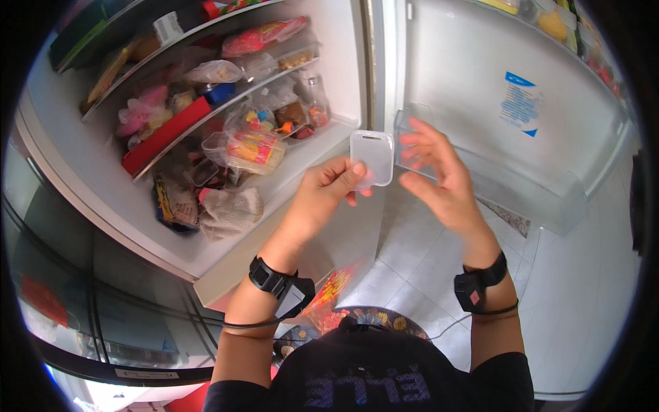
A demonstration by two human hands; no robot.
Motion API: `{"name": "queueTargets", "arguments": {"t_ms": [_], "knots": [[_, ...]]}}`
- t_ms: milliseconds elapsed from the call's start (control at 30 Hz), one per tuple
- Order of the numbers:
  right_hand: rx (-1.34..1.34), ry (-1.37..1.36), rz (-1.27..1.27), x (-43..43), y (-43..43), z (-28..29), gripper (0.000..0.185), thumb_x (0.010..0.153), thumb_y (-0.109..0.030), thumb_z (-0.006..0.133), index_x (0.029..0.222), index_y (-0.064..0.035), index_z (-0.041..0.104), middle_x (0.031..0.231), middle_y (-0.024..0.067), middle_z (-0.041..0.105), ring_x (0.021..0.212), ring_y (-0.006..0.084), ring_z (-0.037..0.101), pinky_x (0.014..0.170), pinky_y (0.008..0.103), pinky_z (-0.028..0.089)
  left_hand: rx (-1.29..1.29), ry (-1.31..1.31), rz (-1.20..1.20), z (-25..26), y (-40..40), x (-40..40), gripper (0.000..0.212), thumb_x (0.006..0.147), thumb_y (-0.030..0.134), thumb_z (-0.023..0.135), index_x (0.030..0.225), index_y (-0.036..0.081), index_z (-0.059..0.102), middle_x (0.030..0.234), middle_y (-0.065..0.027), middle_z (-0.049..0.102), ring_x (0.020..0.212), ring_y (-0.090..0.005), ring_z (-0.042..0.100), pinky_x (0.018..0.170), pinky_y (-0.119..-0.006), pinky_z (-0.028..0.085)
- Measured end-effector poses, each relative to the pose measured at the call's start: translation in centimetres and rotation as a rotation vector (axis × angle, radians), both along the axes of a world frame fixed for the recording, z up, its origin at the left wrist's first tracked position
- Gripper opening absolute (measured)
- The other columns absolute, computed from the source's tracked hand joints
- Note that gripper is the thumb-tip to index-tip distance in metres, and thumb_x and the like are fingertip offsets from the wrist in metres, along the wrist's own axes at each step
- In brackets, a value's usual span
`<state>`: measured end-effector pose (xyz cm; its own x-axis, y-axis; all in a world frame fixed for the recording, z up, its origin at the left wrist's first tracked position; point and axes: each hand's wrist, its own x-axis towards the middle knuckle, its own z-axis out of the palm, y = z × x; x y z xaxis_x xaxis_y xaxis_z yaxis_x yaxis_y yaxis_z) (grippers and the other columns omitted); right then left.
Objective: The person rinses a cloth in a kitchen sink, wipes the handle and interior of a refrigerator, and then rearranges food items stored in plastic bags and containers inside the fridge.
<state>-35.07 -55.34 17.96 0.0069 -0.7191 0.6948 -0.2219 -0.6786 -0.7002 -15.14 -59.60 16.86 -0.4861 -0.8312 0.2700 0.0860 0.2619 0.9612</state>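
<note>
An open refrigerator stands before me. My left hand (334,180) holds a small translucent plastic lid or shallow container (375,154) by its lower left edge, thumb on top. Just right of it, my right hand (437,172) is raised with fingers apart and nothing in it. Behind the right fingers is a clear plastic door bin (412,110). To the left, the fridge's lower shelf area holds a plastic bag with a yellow and pink packet (252,149), a light cloth or towel (231,211) and a dark packet (172,206).
A long red box (167,136) lies at a glass shelf's edge, among bagged food. The fridge door (458,62) stands open at right, with a clear lower bin (545,201). Below are floor tiles (412,273) and a floral mat (399,322); a cable crosses the floor.
</note>
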Motion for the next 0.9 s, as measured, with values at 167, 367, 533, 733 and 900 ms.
{"name": "queueTargets", "arguments": {"t_ms": [167, 367, 533, 733, 900], "knots": [[0.177, -0.120, 0.214, 0.5, -1.0, -0.9, 0.032, 0.085, -0.002, 0.060, 0.116, -0.0018, 0.054, 0.082, 0.0029, 0.061, 0.069, 0.0076, 0.057, 0.063, 0.0228, 0.048, -0.067, -0.125, -0.003, -1.0, 0.7, -2.1, 0.029, 0.096, 0.031, 0.050, 0.098, 0.004, 0.062, 0.086, 0.0000, 0.062, 0.075, -0.0068, 0.057, 0.063, -0.022, 0.044], [0.254, -0.094, -0.002, 0.7, -1.0, -1.1, 0.016, 0.093, -0.015, 0.056, 0.099, -0.0006, 0.059, 0.068, 0.0024, 0.060, 0.059, 0.0063, 0.053, 0.051, 0.0210, 0.042, -0.091, -0.092, -0.046, -1.3, 1.4, -1.9, 0.024, 0.094, 0.025, 0.055, 0.102, 0.003, 0.061, 0.087, 0.0013, 0.060, 0.076, -0.0041, 0.052, 0.063, -0.022, 0.043], [0.282, -0.181, 0.053, -0.2, -1.4, -0.9, 0.019, 0.094, -0.019, 0.053, 0.096, -0.0005, 0.059, 0.066, 0.0030, 0.060, 0.057, 0.0067, 0.053, 0.049, 0.0220, 0.041, -0.115, 0.048, -0.063, -2.4, 1.5, -2.5, 0.022, 0.085, 0.015, 0.067, 0.104, 0.004, 0.061, 0.089, 0.0010, 0.061, 0.074, -0.0053, 0.050, 0.064, -0.022, 0.044], [0.108, 0.027, 0.023, -1.2, -0.6, 0.2, 0.019, 0.091, -0.010, 0.057, 0.108, -0.0010, 0.059, 0.083, 0.0013, 0.061, 0.071, 0.0040, 0.053, 0.061, 0.0189, 0.044, -0.379, -0.027, 0.037, -2.4, 0.7, -2.5, 0.030, 0.078, 0.013, 0.074, 0.104, 0.004, 0.061, 0.088, -0.0014, 0.061, 0.072, -0.0093, 0.052, 0.064, -0.024, 0.046], [0.227, 0.120, 0.096, -3.7, -1.1, 1.0, 0.029, 0.089, -0.007, 0.057, 0.118, -0.0042, 0.057, 0.100, 0.0018, 0.060, 0.086, 0.0063, 0.055, 0.070, 0.0208, 0.045, -0.507, -0.109, 0.107, -0.5, 0.7, -3.6, 0.035, 0.075, 0.014, 0.076, 0.104, 0.003, 0.059, 0.086, -0.0038, 0.061, 0.068, -0.0119, 0.053, 0.062, -0.026, 0.046]]}}
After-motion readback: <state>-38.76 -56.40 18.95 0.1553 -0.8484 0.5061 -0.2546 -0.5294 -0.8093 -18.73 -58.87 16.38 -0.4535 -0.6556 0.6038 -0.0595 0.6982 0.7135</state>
